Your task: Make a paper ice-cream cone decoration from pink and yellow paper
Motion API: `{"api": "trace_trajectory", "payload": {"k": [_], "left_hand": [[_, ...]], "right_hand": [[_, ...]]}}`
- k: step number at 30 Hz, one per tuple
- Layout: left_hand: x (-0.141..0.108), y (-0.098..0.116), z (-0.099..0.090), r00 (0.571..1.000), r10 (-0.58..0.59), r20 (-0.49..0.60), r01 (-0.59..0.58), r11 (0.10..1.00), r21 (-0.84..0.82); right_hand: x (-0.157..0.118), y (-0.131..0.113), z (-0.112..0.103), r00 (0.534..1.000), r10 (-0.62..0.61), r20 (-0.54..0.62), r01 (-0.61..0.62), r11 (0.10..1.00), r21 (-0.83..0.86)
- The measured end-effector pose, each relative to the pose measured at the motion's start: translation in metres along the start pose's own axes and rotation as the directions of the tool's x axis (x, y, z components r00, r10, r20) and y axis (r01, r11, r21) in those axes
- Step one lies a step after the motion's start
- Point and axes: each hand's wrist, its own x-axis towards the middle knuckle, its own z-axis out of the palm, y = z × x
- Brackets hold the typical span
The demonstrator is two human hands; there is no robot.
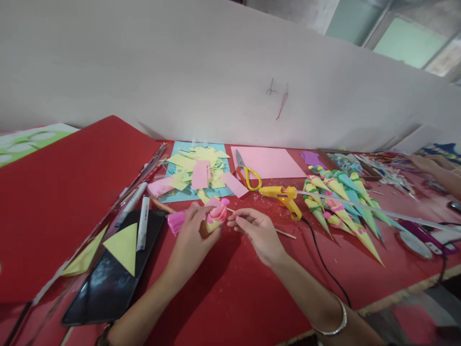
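My left hand [196, 235] is closed around a small yellow paper cone [213, 225] topped with pink folded paper and round pink tips. Most of the cone is hidden by the fingers and palm. Just to its right, my right hand [257, 234] pinches a thin wooden stick [286, 234]. One end of the stick comes out past the fingertips close to the pink paper; whether it touches I cannot tell. A shiny magenta piece [175, 222] lies beside my left hand. The yellow glue gun [283, 194] rests beyond my right hand, with a long clear rod in its back.
Cut paper pieces [200, 174] cover a blue sheet [174, 193] at the back, near scissors [248, 174] and a pink sheet [273, 163]. Finished-looking paper cones [340, 202] are heaped right. Markers [143, 223] lie on a black tablet [108, 283]. Another person's hand [427, 164] is far right.
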Motion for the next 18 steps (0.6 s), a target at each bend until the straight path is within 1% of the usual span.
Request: {"api": "trace_trajectory", "payload": {"k": [2, 3, 5, 7, 9, 11, 13, 15, 18], "left_hand": [[0.0003, 0.0015, 0.0004, 0.998, -0.045, -0.044, 0.043, 0.998, -0.054], [0.0007, 0.0027, 0.0003, 0.995, -0.091, -0.044, 0.087, 0.992, -0.093], [0.0014, 0.0055, -0.0001, 0.980, -0.200, 0.002, 0.198, 0.964, -0.178], [0.0020, 0.0073, -0.0003, 0.960, -0.275, 0.057, 0.280, 0.930, -0.238], [0.0021, 0.0070, 0.0006, 0.957, -0.284, 0.062, 0.291, 0.919, -0.266], [0.0015, 0.0052, 0.0026, 0.966, -0.257, 0.033, 0.256, 0.925, -0.281], [0.0004, 0.0033, 0.0054, 0.971, -0.239, 0.028, 0.236, 0.921, -0.309], [-0.0011, 0.0027, 0.0079, 0.969, -0.236, 0.067, 0.245, 0.903, -0.354], [-0.0029, 0.0051, 0.0097, 0.952, -0.250, 0.177, 0.302, 0.862, -0.407]], "right_hand": [[-0.0005, -0.0003, -0.0002, 1.000, 0.014, 0.011, -0.014, 1.000, 0.007], [-0.0005, -0.0004, -0.0005, 1.000, 0.004, 0.008, -0.004, 1.000, 0.003], [-0.0002, -0.0003, -0.0012, 0.999, -0.040, -0.007, 0.040, 0.999, -0.013], [0.0004, 0.0002, -0.0018, 0.997, -0.075, -0.026, 0.074, 0.997, -0.032], [0.0008, 0.0008, -0.0018, 0.997, -0.071, -0.029, 0.070, 0.997, -0.046], [0.0006, 0.0011, -0.0016, 0.998, -0.060, -0.015, 0.059, 0.997, -0.045], [0.0001, 0.0009, -0.0013, 0.998, -0.058, 0.008, 0.058, 0.997, -0.044], [-0.0003, 0.0003, -0.0011, 0.997, -0.080, 0.018, 0.081, 0.994, -0.074], [-0.0004, -0.0006, -0.0006, 0.993, -0.117, -0.007, 0.115, 0.983, -0.142]]}}
